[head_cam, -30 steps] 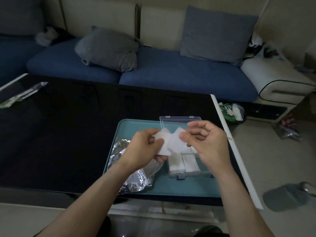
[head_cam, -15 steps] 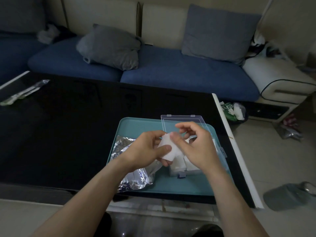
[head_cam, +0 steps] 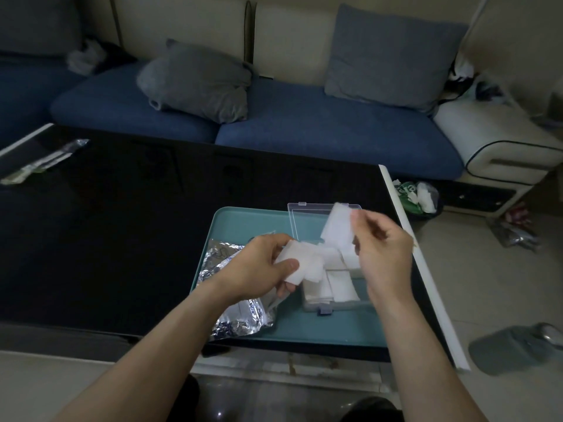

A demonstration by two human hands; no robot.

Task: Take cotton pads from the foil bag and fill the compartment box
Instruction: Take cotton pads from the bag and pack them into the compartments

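Our right hand (head_cam: 382, 254) pinches one square white cotton pad (head_cam: 336, 228) between thumb and fingers (head_cam: 364, 219), lifting it above the far end of the clear plastic compartment box (head_cam: 332, 295). Our left hand (head_cam: 260, 264) grips a small stack of white cotton pads (head_cam: 303, 263), thumb on top and the other fingers curled beneath, just left of the box and above its near-left corner. More white pads lie in the box's near compartments; how the far compartments are filled we cannot tell, since hands and pads cover them. The box's transparent lid (head_cam: 307, 219) stands open at its far side. The crumpled silver foil bag (head_cam: 234, 300) lies to the left of the box, partly under our left wrist. Box and bag both sit on a teal rectangular tray (head_cam: 323, 330), which rests at the near right part of a glossy black counter (head_cam: 106, 233). At the counter's far left lies a clear plastic wrapper (head_cam: 42, 161). Beyond the counter stands a blue sofa (head_cam: 320, 129) with grey cushions (head_cam: 198, 82).
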